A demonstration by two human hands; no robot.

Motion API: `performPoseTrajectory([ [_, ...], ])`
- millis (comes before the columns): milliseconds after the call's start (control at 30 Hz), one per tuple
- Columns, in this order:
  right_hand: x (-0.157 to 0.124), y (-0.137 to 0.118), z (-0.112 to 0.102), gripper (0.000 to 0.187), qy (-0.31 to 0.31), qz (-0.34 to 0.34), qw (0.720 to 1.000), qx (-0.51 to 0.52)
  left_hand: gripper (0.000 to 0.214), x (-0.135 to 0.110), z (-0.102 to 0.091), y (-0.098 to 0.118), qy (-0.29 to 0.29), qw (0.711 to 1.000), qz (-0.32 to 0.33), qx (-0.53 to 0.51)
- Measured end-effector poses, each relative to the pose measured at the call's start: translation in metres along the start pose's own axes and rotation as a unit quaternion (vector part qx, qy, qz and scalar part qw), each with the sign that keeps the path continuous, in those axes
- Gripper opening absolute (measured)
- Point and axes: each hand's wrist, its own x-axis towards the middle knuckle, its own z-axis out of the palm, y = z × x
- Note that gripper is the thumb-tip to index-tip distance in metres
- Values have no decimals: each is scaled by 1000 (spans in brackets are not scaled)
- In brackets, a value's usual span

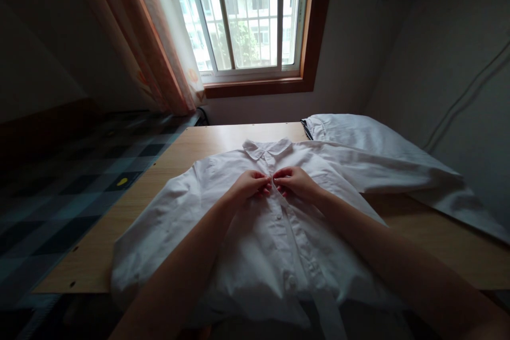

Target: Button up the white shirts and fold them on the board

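The white shirt [247,255] lies front-up across the bench [223,132], collar [281,146] toward the window [255,16], seemingly so its button placket [278,217] stays within easy reach; just below the collar, the left hand [255,185] and right hand [294,182] pinch the placket's edges, fingertips drawn together, apparently to steady the cloth

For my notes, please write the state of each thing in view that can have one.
Shirt: spread front up, lower front unbuttoned
Collar: folded down
Left hand: pinching the shirt front
Right hand: the same
Window: cannot tell if open or shut
Curtain: gathered left of the window
Checked sheet: spread out
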Motion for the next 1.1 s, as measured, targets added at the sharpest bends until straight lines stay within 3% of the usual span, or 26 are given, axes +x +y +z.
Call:
performPoseTrajectory([
  [467, -5, -1, 8, 9, 26, -22, 999, -31, 21, -3, 0, 4, -19, 1000, -11, -21],
  [567, -6, -2, 8, 9, 24, -22, 999, -30, 28, -3, 1, 4, 0, 1000, -3, -7],
  [867, -2, 2, 7, 8, 25, -21, 999, -27, 36, -4, 16, 7, 92, 978, 44, 184],
  [1100, -1, 5, 6, 8, 18, -57, 997, -58, 34, -10, 24, 14, 105, 976, 40, 187],
])
